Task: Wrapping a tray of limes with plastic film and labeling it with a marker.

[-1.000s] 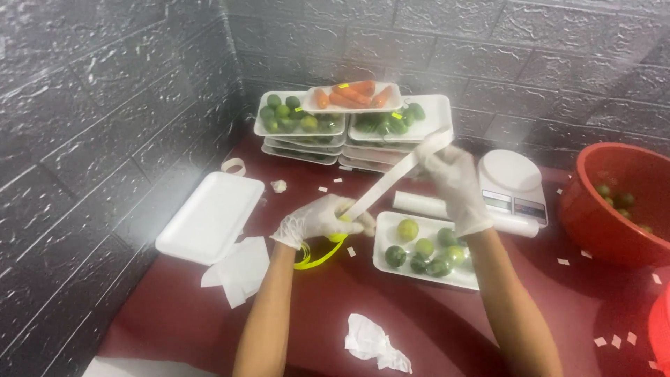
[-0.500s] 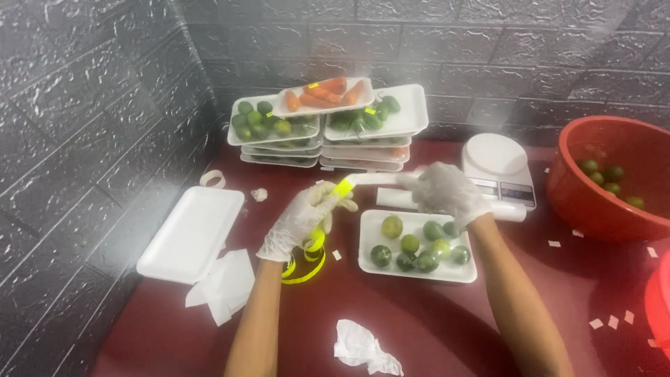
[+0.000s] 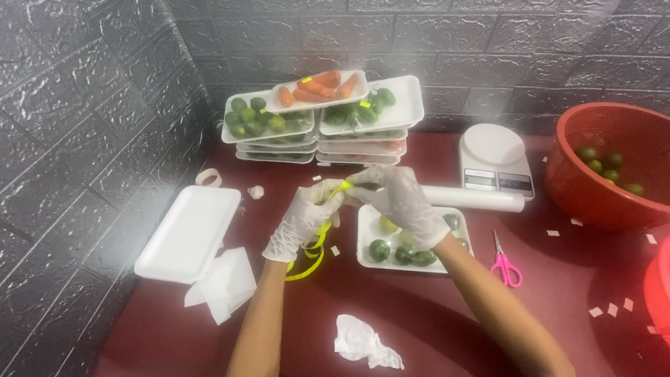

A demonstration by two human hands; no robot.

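My left hand and right hand have come together now, pinching the yellow strip over the lime tray. That long white film from a second ago is gone.

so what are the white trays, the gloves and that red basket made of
The white tray under the limes looks like matte foam: thick, soft rounded rim, no shine. The gloves on the left hand and right hand seem thin translucent plastic or vinyl, wrinkled and slightly glossy. The red basket looks like rigid moulded plastic, with a smooth rim and perforated wall.
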